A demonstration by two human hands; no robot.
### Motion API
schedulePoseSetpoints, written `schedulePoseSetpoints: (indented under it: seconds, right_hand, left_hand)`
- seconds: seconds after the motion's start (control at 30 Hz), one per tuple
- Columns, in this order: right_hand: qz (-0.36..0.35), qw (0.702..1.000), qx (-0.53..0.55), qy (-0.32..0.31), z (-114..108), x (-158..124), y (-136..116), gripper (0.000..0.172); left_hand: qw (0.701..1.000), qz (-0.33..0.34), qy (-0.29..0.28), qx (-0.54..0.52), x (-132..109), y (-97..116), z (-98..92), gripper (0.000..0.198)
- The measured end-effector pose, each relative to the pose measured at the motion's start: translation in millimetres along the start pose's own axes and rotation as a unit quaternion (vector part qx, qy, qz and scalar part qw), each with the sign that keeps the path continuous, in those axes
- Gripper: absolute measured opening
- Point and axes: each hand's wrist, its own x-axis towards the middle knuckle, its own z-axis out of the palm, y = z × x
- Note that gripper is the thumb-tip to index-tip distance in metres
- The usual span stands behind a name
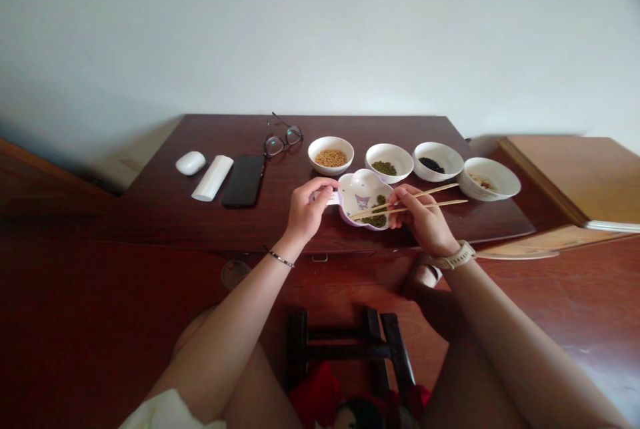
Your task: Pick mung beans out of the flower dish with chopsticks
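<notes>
I see the left hand (306, 211) pinching the white handle (334, 197) of the flower-shaped bowl (356, 183) | bowl near the front edge of the desk (225, 129), small green beans (380, 221) inside | right hand (419, 213) grips chopsticks (445, 204), tips inside bowl | seemingly working the beans; next calls for steadying bowl, closing tips

This looks like a room in a home, shown by the dark reddish-brown wooden table (220, 132) against a plain white wall (320, 29), black-framed eyeglasses (284, 142), and a white-and-purple, flower-shaped cartoon bowl (365, 182).
</notes>
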Motion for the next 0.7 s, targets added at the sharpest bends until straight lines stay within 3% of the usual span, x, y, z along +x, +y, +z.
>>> schedulePoseSetpoints:
  seconds: [0.47,0.7]
  right_hand:
    - [-0.023,0.996,0.029,0.085,39,-16,-1,0.035]
    - [-0.015,0.994,0.046,0.100,41,-16,-3,0.034]
  left_hand:
    - [0.999,0.014,0.021,-0.024,2,1,2.0,0.031]
    - [0.999,0.013,0.024,-0.025,1,5,2.2,0.030]
